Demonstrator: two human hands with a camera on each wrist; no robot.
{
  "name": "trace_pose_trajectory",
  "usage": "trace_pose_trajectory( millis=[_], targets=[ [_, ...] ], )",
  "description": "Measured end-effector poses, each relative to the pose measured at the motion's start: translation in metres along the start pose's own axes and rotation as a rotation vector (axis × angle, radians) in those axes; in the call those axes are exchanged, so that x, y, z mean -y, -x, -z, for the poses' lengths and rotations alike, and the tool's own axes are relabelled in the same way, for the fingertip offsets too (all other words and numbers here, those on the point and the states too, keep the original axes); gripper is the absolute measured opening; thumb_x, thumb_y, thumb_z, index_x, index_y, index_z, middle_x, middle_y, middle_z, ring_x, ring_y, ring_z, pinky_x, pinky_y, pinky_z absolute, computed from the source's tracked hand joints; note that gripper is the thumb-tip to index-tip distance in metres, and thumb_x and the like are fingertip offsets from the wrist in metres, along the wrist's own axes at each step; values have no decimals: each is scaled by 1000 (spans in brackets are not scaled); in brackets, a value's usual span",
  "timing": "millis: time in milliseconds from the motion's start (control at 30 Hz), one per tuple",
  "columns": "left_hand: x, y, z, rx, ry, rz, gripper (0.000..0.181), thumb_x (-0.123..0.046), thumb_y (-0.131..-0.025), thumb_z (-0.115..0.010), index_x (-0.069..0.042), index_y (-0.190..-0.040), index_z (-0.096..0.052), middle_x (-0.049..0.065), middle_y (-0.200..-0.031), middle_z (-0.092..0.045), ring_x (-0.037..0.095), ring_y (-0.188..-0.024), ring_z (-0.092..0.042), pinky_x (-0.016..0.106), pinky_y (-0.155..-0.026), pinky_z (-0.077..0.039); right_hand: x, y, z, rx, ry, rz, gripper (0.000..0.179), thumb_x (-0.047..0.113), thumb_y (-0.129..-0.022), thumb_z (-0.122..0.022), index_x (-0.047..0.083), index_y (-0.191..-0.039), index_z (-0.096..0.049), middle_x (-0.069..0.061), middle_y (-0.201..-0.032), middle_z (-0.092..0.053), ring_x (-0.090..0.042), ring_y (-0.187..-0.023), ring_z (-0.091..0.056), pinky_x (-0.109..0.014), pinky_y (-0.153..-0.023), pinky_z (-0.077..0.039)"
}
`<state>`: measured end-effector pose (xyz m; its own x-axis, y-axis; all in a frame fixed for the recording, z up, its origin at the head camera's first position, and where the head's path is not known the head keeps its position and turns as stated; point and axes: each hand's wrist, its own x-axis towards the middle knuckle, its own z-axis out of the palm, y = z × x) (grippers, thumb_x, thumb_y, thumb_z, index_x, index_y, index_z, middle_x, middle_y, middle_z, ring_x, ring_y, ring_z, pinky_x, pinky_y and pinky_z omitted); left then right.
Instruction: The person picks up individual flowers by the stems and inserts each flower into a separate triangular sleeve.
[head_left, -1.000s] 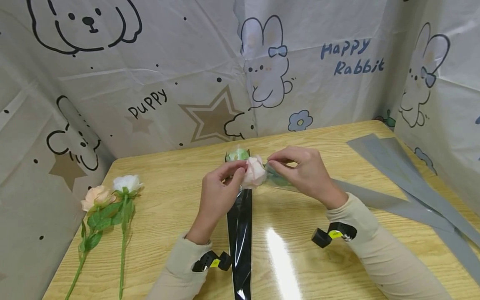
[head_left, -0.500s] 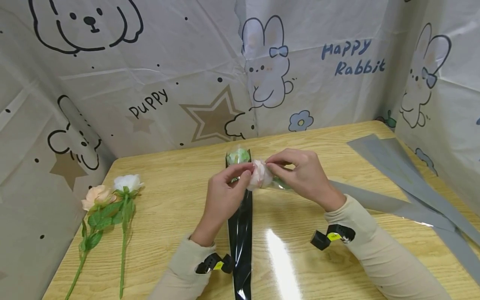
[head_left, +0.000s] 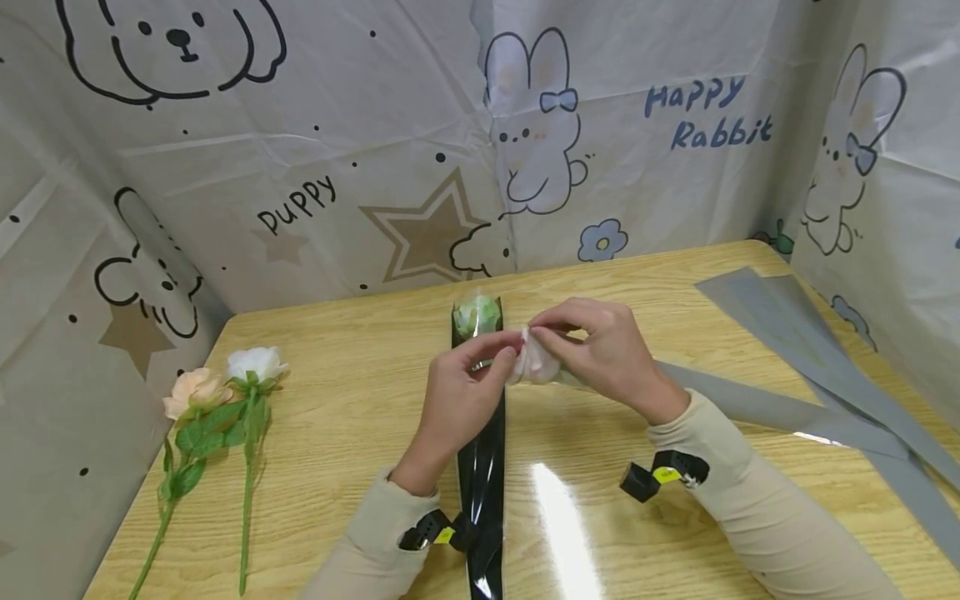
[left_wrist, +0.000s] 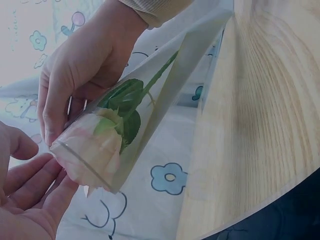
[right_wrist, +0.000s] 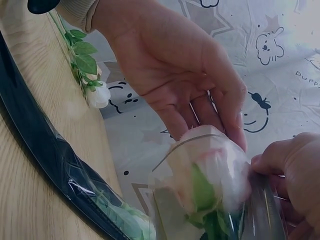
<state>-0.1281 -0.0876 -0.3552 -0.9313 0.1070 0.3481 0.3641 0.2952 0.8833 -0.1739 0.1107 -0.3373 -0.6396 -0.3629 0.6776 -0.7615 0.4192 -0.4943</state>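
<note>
A pale pink rose (head_left: 537, 360) stands in a clear, grey-backed flower sleeve (left_wrist: 202, 37), its bloom at the sleeve's mouth. My left hand (head_left: 471, 385) has thumb and fingertips at the petals of the bloom from the left. Thumb and forefinger of my right hand (head_left: 609, 350) pinch the edge of the sleeve's mouth beside the bloom. In the left wrist view the stem and green leaves (left_wrist: 131, 95) show through the film. The right wrist view has the bloom (right_wrist: 200, 170) at my left fingertips, with the sleeve's rim crossing it.
Beneath my left hand a black sleeve (head_left: 483, 467) with a green flower (head_left: 477, 315) lies on the wooden table (head_left: 360, 433). A peach rose (head_left: 197, 392) and a white rose (head_left: 257, 365) lie at left. More grey sleeves (head_left: 832, 358) spread at right. Printed cloth walls enclose the back and sides.
My left hand has moved right along with the bloom, which has turned and now sits further right, closer under my right fingers. The green flower is less covered. My right hand has hardly moved.
</note>
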Motion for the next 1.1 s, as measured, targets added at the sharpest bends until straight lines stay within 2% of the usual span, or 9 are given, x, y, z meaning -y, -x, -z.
trace_pose_trajectory(
  millis=[233, 367, 567, 800, 1000, 1100],
  targets=[
    [0, 2, -4, -14, -25, -21, 25, -19, -107, -58, -7, -122, -74, 11, -122, -77, 25, -113, -74, 41, -92, -64, 2, 1, -2, 4, -4, 8, 4, 7, -91, -79, 8, -94, -81, -5, -91, -81, -14, -80, -76, -25, -70, -64],
    [1, 3, -6, -18, -12, -21, 28, -23, -108, -56, -6, -122, -74, 12, -121, -77, 25, -109, -76, 40, -91, -64, 3, 1, -2, -1, -4, 18, 5, 6, -90, -79, 8, -94, -81, -5, -91, -81, -15, -80, -76, -26, -70, -64],
    [1, 3, -7, 55, 50, 6, 36, -28, -110, -51, -3, -124, -73, 15, -116, -78, 27, -107, -77, 31, -91, -63, 6, 1, -3, 0, -32, 56, 5, 3, -89, -79, 6, -93, -80, -6, -90, -80, -16, -80, -76, -26, -72, -64],
    [3, 3, -8, 95, 57, 23, 36, -30, -109, -51, -4, -116, -77, 15, -111, -80, 27, -104, -77, 34, -91, -63, 10, 2, -5, 9, -30, 74, 5, 4, -89, -79, 6, -93, -80, -6, -90, -80, -16, -80, -76, -24, -72, -64],
    [5, 2, -8, 142, 172, 75, 39, -27, -109, -50, 2, -120, -73, 21, -121, -75, 35, -112, -75, 31, -93, -62, 10, 3, -7, 16, -32, 80, 6, 3, -89, -78, 5, -94, -80, -7, -90, -80, -16, -79, -76, -23, -71, -63],
    [5, 3, -8, 160, 192, 84, 39, -27, -109, -50, 3, -122, -72, 21, -126, -73, 35, -114, -74, 32, -94, -62, 10, 3, -8, 19, -39, 80, 5, 3, -90, -78, 6, -94, -80, -7, -89, -80, -16, -78, -76, -21, -71, -63]
  ],
)
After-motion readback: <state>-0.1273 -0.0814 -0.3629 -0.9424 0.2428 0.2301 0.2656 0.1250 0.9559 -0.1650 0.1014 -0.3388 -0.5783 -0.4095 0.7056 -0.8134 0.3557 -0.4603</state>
